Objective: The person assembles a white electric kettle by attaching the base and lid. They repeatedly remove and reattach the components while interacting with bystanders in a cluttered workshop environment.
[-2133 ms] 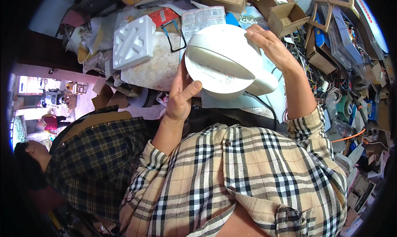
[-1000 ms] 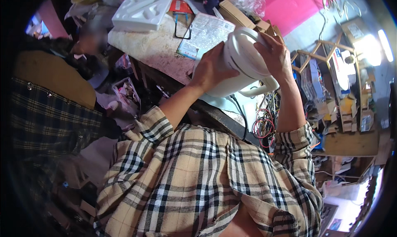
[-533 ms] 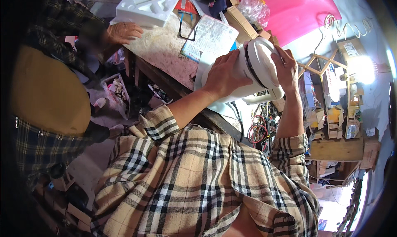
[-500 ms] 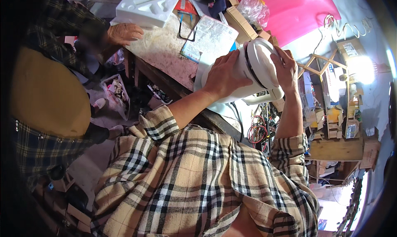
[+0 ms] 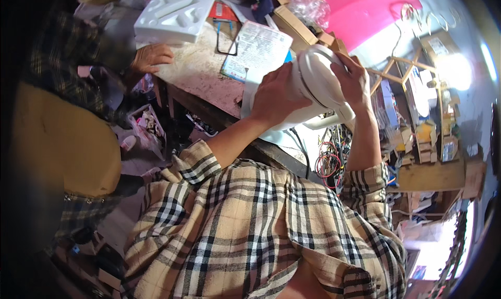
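A large white jug-shaped appliance (image 5: pixel 300 110) is tilted over the table edge in front of me. Its round white lid (image 5: pixel 321 72) faces up and to the right, and a white handle (image 5: pixel 334 116) sticks out on the near side. My left hand (image 5: pixel 276 95) lies across the body with the thumb and fingers spread around it. On the far right of the lid, my right hand (image 5: pixel 354 82) grips the rim with bent fingers; some fingertips are hidden. A dark seam runs between lid and body.
A printed sheet (image 5: pixel 255 48), a blue-and-black frame tool (image 5: pixel 225 37) and a white foam tray (image 5: pixel 175 14) lie on the worn table (image 5: pixel 195 72). Another person's hand (image 5: pixel 151 58) rests at its left edge. Tangled wires (image 5: pixel 331 160) and cluttered shelves (image 5: pixel 417 137) stand at right.
The dark seam between lid and body looks narrower than before. Both hands keep their places on the appliance. The whole view has shifted slightly.
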`<state>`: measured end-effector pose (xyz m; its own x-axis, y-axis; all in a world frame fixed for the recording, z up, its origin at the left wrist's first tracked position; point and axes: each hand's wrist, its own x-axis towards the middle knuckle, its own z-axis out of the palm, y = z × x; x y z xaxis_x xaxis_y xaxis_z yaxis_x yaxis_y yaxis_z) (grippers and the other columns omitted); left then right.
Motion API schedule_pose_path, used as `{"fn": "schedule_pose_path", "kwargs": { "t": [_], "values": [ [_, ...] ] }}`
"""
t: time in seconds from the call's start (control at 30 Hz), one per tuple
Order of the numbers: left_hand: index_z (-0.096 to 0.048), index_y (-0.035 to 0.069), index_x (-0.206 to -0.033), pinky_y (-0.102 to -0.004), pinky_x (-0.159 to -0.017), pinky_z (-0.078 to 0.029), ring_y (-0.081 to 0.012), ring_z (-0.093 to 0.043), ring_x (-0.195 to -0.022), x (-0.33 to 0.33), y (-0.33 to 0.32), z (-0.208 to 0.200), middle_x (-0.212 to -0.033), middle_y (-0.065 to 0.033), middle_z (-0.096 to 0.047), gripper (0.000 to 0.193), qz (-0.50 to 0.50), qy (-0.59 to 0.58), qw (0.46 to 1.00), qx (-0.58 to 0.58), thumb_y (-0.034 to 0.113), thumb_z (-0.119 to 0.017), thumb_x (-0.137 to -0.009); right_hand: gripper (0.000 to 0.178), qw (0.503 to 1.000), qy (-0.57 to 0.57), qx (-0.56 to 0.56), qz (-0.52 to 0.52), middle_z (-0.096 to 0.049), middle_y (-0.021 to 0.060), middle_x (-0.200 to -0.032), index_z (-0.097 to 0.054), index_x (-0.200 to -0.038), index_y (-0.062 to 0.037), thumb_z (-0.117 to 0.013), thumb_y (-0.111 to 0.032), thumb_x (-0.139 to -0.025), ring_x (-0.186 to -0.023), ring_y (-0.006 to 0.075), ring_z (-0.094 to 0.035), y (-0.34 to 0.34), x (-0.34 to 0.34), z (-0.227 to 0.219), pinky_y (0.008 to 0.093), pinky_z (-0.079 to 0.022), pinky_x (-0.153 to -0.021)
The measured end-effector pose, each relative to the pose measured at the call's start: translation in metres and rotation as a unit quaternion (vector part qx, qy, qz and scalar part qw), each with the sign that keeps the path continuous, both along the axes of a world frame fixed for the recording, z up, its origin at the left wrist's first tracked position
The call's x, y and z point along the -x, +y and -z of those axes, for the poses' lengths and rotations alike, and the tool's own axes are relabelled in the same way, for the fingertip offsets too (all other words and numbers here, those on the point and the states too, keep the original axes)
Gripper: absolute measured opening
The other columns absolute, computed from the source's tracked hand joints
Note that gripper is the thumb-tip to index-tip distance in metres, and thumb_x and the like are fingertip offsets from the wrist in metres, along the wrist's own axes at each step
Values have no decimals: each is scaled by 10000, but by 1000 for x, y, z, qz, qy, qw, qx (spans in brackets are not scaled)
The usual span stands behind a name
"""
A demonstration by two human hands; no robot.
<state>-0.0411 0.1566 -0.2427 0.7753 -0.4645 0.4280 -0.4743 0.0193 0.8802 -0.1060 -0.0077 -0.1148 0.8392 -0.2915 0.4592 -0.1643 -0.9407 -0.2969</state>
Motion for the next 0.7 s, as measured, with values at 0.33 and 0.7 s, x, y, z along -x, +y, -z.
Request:
{"fn": "schedule_pose_path", "kwargs": {
  "t": [0.33, 0.7],
  "values": [
    [-391, -31, -1396, -410, -1019, -408, -352, -507, -1204, -20, 10, 10, -1284, -227, -537, 948, 17, -50, 999, -4, 320, -847, -643, 371, 997, -42, -23, -68, -628, 167, -1030, -631, -1189, -73, -626, -309, -903, -969, 268, -629, -17, 13, -19, 366, -500, -843],
    [-372, -57, -1398, -387, -967, -459, -336, -567, -1145, -36, 24, 20, -1311, -246, -517, 906, 70, 41, 996, 28, 335, -830, -722, 464, 921, -150, -360, 3, -603, 146, -1102, -502, -1216, 17, -625, -329, -931, -1046, 205, -593, -14, 84, 105, 327, -466, -927]
  ]
}}
